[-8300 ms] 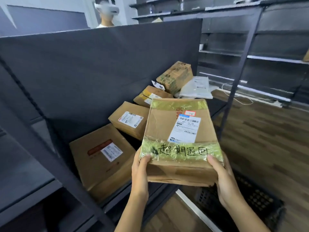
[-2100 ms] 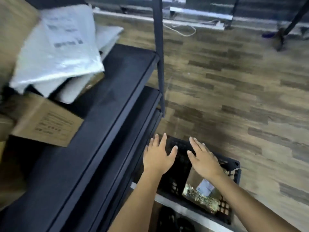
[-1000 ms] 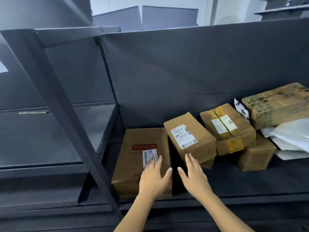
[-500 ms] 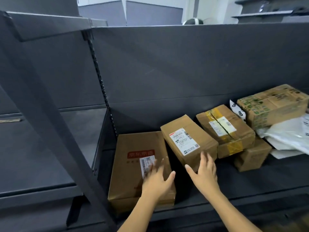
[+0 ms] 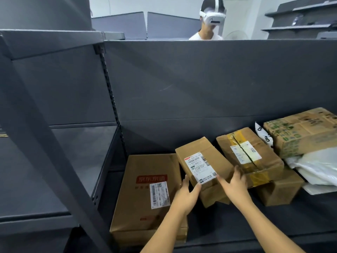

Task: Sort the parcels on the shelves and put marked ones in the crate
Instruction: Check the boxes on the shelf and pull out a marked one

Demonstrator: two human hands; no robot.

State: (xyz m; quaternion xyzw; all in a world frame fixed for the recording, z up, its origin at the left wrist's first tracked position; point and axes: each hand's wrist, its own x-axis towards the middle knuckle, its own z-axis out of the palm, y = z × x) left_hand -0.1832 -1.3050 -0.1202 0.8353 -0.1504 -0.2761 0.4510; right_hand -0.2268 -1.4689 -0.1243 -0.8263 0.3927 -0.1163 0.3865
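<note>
Gripping the small box [image 5: 204, 165] from both sides, the left hand [image 5: 187, 195] and right hand [image 5: 235, 185] curl fingers round its edges, thumbs on top; it sits tilted at lower centre of the frame on the shelf [image 5: 273, 221], overlapping a flat box [image 5: 145, 198] to the left

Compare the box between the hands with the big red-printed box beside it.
The held box is smaller and chunkier; the red-printed box is broader and flatter. The left hand and right hand grip the held box; neither grips the red-printed box. Only the red-printed box, not the held box, shows a big red logo. Both are brown cardboard with white labels.
</note>
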